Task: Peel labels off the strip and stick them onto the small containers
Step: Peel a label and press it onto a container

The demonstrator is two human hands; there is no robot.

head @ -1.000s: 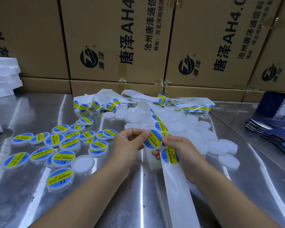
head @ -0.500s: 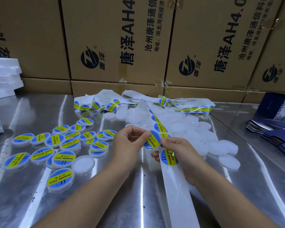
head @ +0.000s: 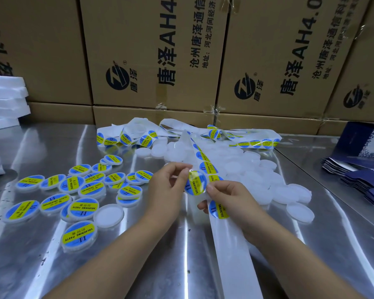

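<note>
**Peeling a label over the middle of the steel table**

A round blue and yellow label (head: 195, 184) is being pinched at its left edge between the curled thumb and forefinger of the left hand (head: 167, 187), a little above the table (head: 41, 266). Its lower right edge is being touched by the thumb tip of the right hand (head: 230, 202), by which the strip (head: 233, 251) is being gripped with curled fingers. Whether the label is fully free of the strip cannot be told. The strip is being stretched from the far heap toward the person, and a second label (head: 218, 209) is being carried on it just below the right fingers.

Open steel is being left only in front, between the forearms and at the near left. The left side is being occupied by the labelled containers (head: 82, 192), lying close together, with one plain container (head: 108, 215) at their near edge. The unlabelled containers (head: 253, 169) are being heaped just behind the hands and to the right. The far edge is being closed by cardboard boxes (head: 156, 50), the left corner by white foam slabs (head: 5, 100), and the right side by dark blue folded cartons (head: 367, 182).
</note>
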